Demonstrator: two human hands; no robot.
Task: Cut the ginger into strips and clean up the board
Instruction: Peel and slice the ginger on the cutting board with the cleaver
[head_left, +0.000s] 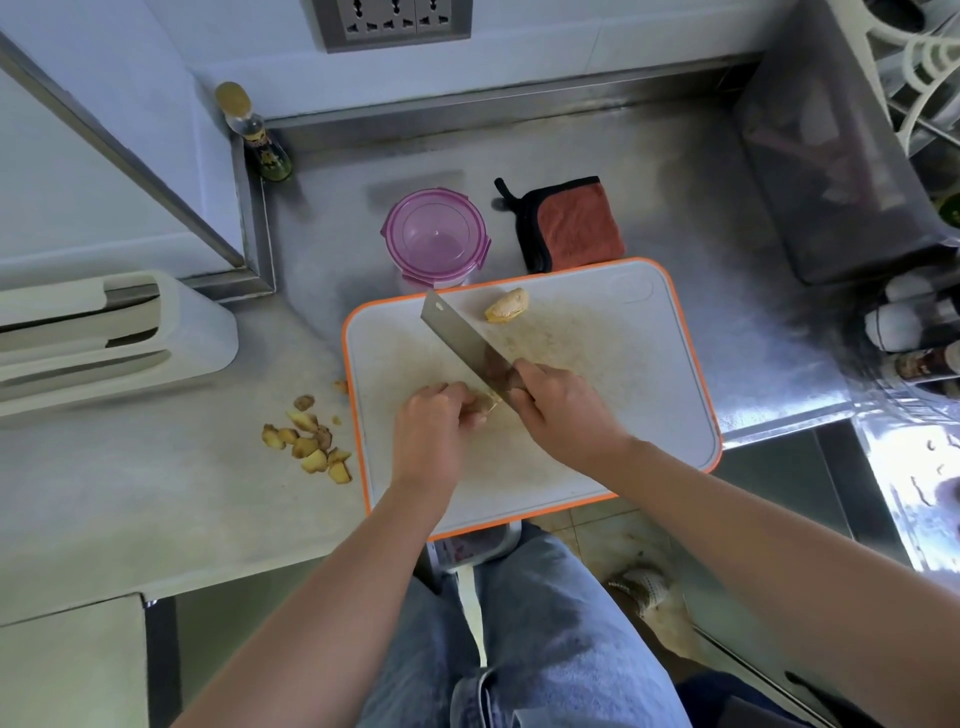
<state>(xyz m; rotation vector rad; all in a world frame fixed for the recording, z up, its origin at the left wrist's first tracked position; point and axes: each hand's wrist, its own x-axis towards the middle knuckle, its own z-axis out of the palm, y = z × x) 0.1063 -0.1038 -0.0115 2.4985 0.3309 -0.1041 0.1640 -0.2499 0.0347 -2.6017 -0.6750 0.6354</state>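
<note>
A white cutting board (613, 395) with an orange rim lies on the steel counter. My left hand (434, 426) holds a small piece of ginger (485, 404) down on the board with curled fingers. My right hand (556, 410) grips the handle of a cleaver (462, 338), whose blade slants up to the left with its edge against that ginger. A second peeled ginger chunk (508, 305) lies near the board's far edge. The held ginger is mostly hidden by my fingers.
Ginger peelings (311, 441) are scattered on the counter left of the board. A purple lidded container (434, 236) and an orange-and-black cloth (569, 223) sit behind the board. A knife block (104, 332) stands at left, a bottle (254, 132) in the corner, jars (904, 327) at right.
</note>
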